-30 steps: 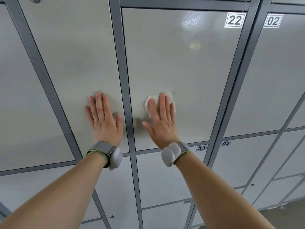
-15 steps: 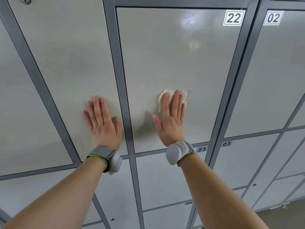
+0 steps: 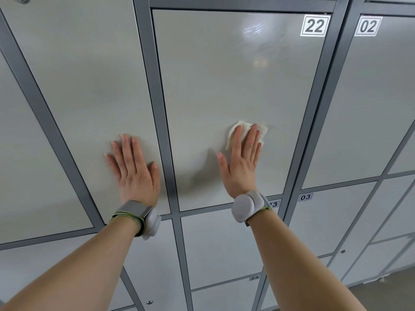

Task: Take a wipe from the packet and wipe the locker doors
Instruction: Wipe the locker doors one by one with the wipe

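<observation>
Both flat and straight-fingered: left hand [image 3: 132, 167] on one locker door [image 3: 78, 86], right hand [image 3: 242, 162] over the wipe [image 3: 263, 131].

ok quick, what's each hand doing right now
Left hand: open, flat on the neighbouring locker door, holding nothing.
Right hand: open, straight fingers pressing the wipe against door 22.

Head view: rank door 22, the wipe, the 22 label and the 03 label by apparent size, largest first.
1. Door 22.
2. Wipe and 22 label: look alike; the right hand hides part of the wipe, so unranked.
3. 03 label.
</observation>
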`<control>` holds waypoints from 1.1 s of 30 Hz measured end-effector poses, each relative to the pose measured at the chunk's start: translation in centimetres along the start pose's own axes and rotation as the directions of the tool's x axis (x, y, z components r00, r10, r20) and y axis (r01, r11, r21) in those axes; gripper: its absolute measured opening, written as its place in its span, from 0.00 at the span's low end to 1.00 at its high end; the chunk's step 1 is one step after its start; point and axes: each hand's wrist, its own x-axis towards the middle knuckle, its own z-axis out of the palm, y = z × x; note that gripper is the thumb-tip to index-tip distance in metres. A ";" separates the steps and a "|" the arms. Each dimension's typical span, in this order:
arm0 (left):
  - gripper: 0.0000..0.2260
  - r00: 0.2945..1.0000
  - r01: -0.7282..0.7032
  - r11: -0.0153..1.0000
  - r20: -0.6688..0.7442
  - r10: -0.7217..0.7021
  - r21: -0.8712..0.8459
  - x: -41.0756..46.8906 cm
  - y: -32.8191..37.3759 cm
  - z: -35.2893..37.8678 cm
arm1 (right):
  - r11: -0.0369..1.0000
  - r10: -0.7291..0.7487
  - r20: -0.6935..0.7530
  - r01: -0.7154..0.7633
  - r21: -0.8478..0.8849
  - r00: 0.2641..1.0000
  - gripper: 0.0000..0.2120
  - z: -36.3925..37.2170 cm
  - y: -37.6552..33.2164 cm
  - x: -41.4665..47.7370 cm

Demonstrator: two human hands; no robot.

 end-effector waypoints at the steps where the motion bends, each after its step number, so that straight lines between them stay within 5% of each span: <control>1: 0.27 1.000 -0.003 1.000 0.000 0.003 0.001 0.0 0.0 0.1 | 1.000 0.001 0.000 -0.001 -0.008 1.000 0.35 0.1 0.1 -0.1; 7: 0.27 1.000 -0.022 1.000 -0.010 0.022 0.019 0.0 -0.3 0.3 | 0.999 0.044 0.058 -0.043 -0.032 0.997 0.36 1.3 2.0 -3.3; 13: 0.27 1.000 -0.020 0.999 -0.004 0.020 0.026 0.0 -0.3 0.3 | 0.985 0.135 -0.082 -0.125 0.116 0.988 0.38 -1.1 1.2 1.7; 22: 0.27 0.999 -0.030 0.998 -0.027 0.031 0.051 -0.1 -0.4 0.5 | 0.987 0.159 0.010 -0.159 0.006 0.987 0.40 0.5 3.8 -2.5; 33: 0.26 0.999 -0.037 0.997 -0.030 0.039 0.067 0.0 -0.3 0.7 | 0.974 0.221 -0.082 -0.215 0.076 0.972 0.39 -1.5 4.9 0.8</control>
